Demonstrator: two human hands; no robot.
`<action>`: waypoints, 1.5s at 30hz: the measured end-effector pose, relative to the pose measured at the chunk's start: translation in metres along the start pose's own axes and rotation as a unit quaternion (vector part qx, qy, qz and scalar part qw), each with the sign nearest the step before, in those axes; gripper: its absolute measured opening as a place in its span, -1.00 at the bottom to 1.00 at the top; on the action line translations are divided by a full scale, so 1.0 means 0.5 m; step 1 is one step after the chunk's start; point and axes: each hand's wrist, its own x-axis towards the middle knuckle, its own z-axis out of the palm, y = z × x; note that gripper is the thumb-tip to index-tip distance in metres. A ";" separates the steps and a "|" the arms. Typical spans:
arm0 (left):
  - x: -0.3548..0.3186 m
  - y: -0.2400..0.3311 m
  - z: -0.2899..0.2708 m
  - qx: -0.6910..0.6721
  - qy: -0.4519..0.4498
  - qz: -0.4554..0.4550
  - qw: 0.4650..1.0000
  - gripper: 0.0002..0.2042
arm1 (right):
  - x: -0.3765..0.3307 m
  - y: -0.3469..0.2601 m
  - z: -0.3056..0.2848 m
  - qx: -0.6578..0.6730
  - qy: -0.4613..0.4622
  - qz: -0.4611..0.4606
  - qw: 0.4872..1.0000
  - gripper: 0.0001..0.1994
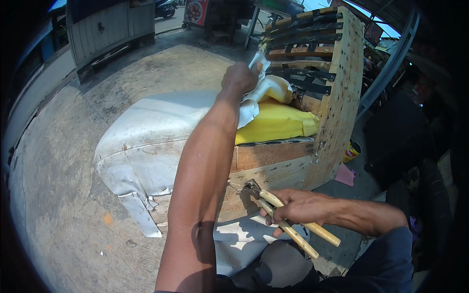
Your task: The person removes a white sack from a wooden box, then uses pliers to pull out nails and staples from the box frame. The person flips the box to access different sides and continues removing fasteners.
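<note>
My left hand (pixel 239 80) is closed on a bunched edge of the white upholstery cover (pixel 156 117), lifted near the backrest. Beneath the peeled cover shows yellow foam (pixel 273 121) on the seat. My right hand (pixel 298 207) grips a pair of pincers (pixel 288 225) with cream handles. Their dark jaws (pixel 252 188) are at the wooden side rail (pixel 268 163) of the chair frame, close to a pale frayed strand. Whether the jaws touch the wood I cannot tell. A torn flap of the cover (pixel 140 215) hangs at the front corner.
The wooden backrest (pixel 337 93) with black webbing straps (pixel 305 73) rises behind the seat. A metal cabinet (pixel 112 31) stands at the far left on the concrete floor (pixel 63 141). Right of the chair are a pink scrap (pixel 345 175), a yellow container (pixel 351 152) and a steel post (pixel 391 63).
</note>
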 end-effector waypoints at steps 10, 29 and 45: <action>-0.006 0.021 -0.019 -0.034 -0.056 -0.022 0.998 -0.41 | 0.020 -0.075 0.031 0.119 0.045 0.026 0.992 -0.77; 0.046 -0.030 -0.018 0.100 -0.021 0.067 0.993 -0.23 | 0.054 0.400 -0.017 -0.325 0.299 -0.179 0.879 -0.42; -0.043 0.003 -0.089 0.066 0.110 -0.023 0.991 -0.22 | -0.001 0.157 -0.330 -0.183 0.714 -0.386 0.555 -0.35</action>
